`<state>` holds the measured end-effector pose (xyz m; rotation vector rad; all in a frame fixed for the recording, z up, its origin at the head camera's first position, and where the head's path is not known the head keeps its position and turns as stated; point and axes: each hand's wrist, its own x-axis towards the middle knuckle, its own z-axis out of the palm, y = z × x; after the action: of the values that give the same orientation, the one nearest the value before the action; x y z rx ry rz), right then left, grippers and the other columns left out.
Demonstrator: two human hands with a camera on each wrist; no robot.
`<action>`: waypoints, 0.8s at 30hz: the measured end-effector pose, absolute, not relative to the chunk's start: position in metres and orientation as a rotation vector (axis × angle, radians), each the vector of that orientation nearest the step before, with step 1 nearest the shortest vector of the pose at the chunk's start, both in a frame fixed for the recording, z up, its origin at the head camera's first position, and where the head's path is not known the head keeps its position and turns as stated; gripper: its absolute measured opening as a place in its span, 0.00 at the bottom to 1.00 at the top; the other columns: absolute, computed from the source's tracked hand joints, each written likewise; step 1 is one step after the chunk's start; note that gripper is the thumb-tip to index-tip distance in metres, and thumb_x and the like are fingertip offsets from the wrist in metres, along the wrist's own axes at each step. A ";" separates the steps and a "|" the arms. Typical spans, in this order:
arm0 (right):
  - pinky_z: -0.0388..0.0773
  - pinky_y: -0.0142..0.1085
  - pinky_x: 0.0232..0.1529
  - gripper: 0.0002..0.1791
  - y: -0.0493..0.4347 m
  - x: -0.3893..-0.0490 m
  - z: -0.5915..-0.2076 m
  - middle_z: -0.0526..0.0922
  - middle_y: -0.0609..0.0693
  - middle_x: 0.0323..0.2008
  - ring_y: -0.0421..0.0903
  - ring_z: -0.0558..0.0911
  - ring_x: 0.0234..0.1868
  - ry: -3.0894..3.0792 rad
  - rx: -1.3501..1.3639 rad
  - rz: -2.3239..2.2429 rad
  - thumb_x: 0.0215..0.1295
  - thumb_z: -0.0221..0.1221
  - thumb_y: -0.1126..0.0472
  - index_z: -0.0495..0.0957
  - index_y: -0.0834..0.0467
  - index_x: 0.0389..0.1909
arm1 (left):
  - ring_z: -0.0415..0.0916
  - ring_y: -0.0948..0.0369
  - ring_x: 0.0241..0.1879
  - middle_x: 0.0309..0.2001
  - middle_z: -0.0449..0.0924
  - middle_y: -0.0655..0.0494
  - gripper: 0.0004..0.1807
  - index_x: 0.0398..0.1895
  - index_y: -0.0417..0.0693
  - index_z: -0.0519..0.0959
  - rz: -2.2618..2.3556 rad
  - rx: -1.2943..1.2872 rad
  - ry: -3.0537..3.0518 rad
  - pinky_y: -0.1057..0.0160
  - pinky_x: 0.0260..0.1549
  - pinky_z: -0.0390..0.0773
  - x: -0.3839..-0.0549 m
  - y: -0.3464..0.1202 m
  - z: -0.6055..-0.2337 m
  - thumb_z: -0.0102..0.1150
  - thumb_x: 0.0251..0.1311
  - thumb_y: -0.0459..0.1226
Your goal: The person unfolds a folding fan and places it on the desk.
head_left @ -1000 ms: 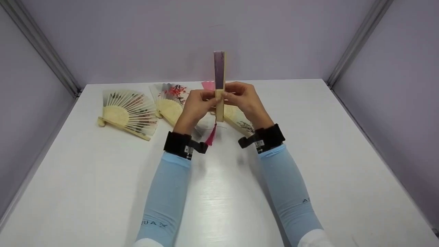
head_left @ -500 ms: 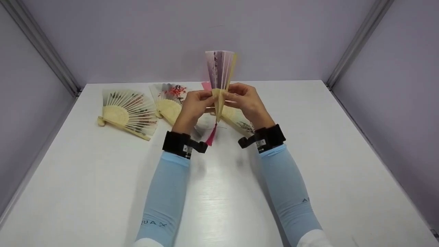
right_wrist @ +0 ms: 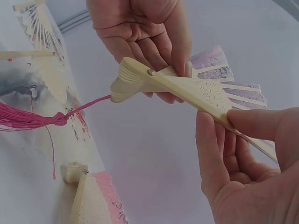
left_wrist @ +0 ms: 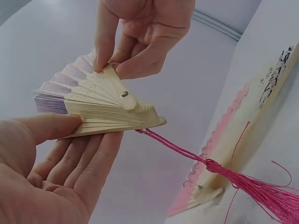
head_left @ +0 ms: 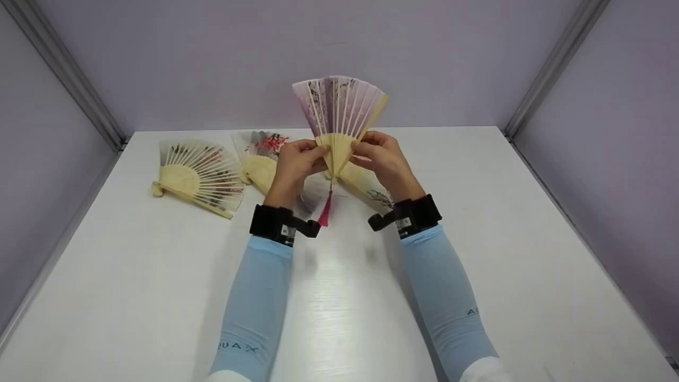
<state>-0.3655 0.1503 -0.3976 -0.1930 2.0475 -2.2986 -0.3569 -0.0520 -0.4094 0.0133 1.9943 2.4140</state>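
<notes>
A purple folding fan (head_left: 339, 109) with pale ribs is held up above the table, partly spread. My left hand (head_left: 297, 164) pinches its stacked ribs on the left, thumb in front and fingers behind. On the other side my right hand (head_left: 384, 159) pinches the outer guard stick between thumb and fingers. A magenta tassel (head_left: 326, 209) hangs from the fan's pivot end. In the left wrist view, the ribs beside my left hand (left_wrist: 70, 163) are still bunched together, while those toward the right hand (left_wrist: 145, 42) are fanned apart.
An open fan (head_left: 199, 175) lies at the left of the white table (head_left: 530, 265). Beside it is a fan with red blossoms (head_left: 270, 140). Behind the hands lies a pink-edged fan (right_wrist: 110, 191), partly hidden. A wall (head_left: 424, 63) stands at the back.
The purple fan has gone from folded to partly spread, its leaf widening to both sides. My hands have moved slightly apart, keeping their pinch.
</notes>
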 end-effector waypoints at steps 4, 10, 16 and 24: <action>0.89 0.42 0.63 0.08 0.152 -0.365 -0.399 0.84 0.51 0.46 0.44 0.87 0.47 2.035 -0.162 -2.330 0.79 0.59 0.68 0.79 0.64 0.54 | 0.90 0.64 0.33 0.32 0.89 0.57 0.05 0.44 0.38 0.84 2.447 0.023 1.976 0.62 0.43 0.93 -0.357 -0.052 -0.411 0.65 0.76 0.32; 0.86 0.47 0.69 0.12 0.152 -0.366 -0.401 0.84 0.52 0.48 0.45 0.87 0.49 2.005 -0.099 -2.347 0.81 0.58 0.67 0.78 0.66 0.60 | 0.89 0.62 0.39 0.41 0.88 0.54 0.05 0.46 0.39 0.82 2.436 -0.023 1.975 0.57 0.49 0.93 -0.359 -0.054 -0.413 0.62 0.78 0.34; 0.91 0.35 0.56 0.11 0.149 -0.366 -0.400 0.84 0.51 0.46 0.44 0.88 0.46 1.903 -0.036 -2.410 0.81 0.56 0.69 0.77 0.67 0.59 | 0.90 0.59 0.42 0.41 0.87 0.54 0.07 0.50 0.37 0.82 2.496 -0.052 1.911 0.54 0.52 0.93 -0.360 -0.054 -0.415 0.62 0.78 0.34; 0.91 0.29 0.45 0.13 0.147 -0.367 -0.400 0.83 0.51 0.44 0.44 0.86 0.43 1.670 0.081 -2.582 0.82 0.53 0.71 0.75 0.67 0.62 | 0.85 0.45 0.64 0.54 0.83 0.46 0.14 0.62 0.34 0.75 2.639 -0.098 1.748 0.53 0.61 0.89 -0.363 -0.055 -0.415 0.56 0.82 0.34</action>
<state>-0.3667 0.1475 -0.3997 0.0808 1.6704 -2.5823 -0.3625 -0.0549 -0.4152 -0.0985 1.7479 2.6388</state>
